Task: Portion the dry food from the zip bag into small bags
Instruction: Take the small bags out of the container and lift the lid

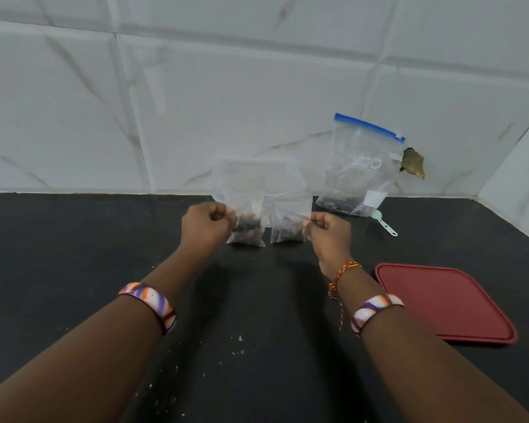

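Two small clear bags stand side by side on the black counter, each with dark dry food at the bottom. My left hand pinches the side of the left small bag. At the other side, my right hand pinches the edge of the right small bag. The large zip bag with a blue seal strip leans upright against the tiled wall behind and to the right, apart from both hands. A small white measuring scoop lies at its base.
A red square lid lies flat on the counter to the right of my right forearm. White tiled walls close off the back and the right corner. Pale crumbs are scattered on the counter between my arms.
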{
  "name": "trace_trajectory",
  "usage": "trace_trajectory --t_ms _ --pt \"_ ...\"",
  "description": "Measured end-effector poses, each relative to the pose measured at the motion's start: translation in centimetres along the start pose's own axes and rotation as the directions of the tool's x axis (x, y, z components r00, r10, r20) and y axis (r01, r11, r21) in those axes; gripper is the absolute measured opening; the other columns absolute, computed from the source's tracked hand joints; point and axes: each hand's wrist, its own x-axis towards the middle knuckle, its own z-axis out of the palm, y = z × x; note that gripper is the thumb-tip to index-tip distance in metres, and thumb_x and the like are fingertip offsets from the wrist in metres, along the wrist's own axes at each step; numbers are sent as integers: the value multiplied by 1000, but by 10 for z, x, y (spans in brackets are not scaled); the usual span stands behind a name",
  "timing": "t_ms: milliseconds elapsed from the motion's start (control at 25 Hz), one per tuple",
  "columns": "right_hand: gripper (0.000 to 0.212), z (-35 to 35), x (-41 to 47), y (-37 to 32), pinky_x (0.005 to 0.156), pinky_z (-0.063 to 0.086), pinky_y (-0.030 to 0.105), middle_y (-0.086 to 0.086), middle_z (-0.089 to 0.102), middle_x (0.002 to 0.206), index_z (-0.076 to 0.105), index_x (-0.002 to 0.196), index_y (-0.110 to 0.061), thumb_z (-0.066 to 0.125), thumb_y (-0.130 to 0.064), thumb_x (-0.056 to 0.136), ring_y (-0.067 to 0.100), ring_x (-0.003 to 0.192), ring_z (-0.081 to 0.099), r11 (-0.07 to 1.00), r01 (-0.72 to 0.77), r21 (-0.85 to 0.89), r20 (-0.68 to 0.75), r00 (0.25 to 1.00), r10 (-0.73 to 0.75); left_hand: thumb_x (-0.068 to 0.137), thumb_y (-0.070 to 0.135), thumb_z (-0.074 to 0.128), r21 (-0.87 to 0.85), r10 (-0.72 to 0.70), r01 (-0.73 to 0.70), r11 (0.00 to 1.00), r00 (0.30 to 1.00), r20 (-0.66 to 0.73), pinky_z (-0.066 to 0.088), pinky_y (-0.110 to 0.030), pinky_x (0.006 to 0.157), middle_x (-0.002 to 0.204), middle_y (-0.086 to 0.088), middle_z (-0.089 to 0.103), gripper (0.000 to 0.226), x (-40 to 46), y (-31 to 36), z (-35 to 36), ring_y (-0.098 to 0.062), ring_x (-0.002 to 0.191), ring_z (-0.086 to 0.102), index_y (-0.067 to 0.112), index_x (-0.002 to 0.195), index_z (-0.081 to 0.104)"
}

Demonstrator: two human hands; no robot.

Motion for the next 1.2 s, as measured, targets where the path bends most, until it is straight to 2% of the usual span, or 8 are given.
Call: trace_trajectory --t_ms 200,320,440,560,720,880,1080,1200 --pt "19 3 29 -56 80 55 31 7 66 90 65 103 -4 61 -1 85 17 83 62 981 192 43 -2 981 -192 85 7 58 37 152 -148 988 973 -171 52 -32 78 93 -10 66 27 48 51 -9 -23 85 64 9 111 60" --pt "34 18 55 -74 65 57 28 6 63 88 57 115 -10 62 1 83 17 74 61 983 169 -73 30 986 -167 74 2 61 244 138 -138 960 990 18 54 -36 83 105 -16 66 55 80 61 -1 -31 89 66 15 127 53" --pt "41 41 82 -75 78 58 41 14 63 108 57 116 -13 63 4 79 29 89 66 912 240 -333 133 969 -207 74 -2 58 500 72 -172 849 974 214 57 -37 78 99 -15 67 22 104 62 14 -34 88 67 4 93 66" --pt "26 64 102 -81 86 55 41 14 62 114 63 105 -6 60 1 80 34 95 66 675 354 -648 311 931 -190 80 2 56 682 -50 -227 695 931 361 42 -23 53 66 -6 48 19 117 62 26 -28 73 61 2 63 49" --pt "9 81 103 -90 71 50 28 16 61 101 59 91 1 52 -1 85 30 92 61 236 494 -837 520 851 65 91 4 42 808 -86 -357 470 892 444 46 -23 73 96 -9 57 27 117 63 41 -27 98 57 -4 113 56" --pt "27 83 83 -97 77 42 33 9 60 96 59 111 -3 44 -2 89 30 96 59 -34 544 -838 545 832 -102 86 5 46 880 3 -256 401 961 278 36 -30 71 85 -2 53 28 108 77 42 -25 91 54 10 111 58" --pt "26 53 58 -86 81 46 35 8 63 110 63 112 -15 49 -12 90 28 103 59 425 553 -716 271 782 -561 91 16 51 496 273 -200 845 959 -78 41 -34 77 117 -7 57 29 74 64 23 -27 109 55 13 120 55" --pt "41 34 21 -41 96 40 38 14 56 120 51 129 -11 50 -7 88 30 114 51 797 411 -442 -115 856 -505 91 18 54 137 58 -18 990 955 -292 34 -35 101 138 -17 40 49 33 21 28 -31 128 39 3 135 38"
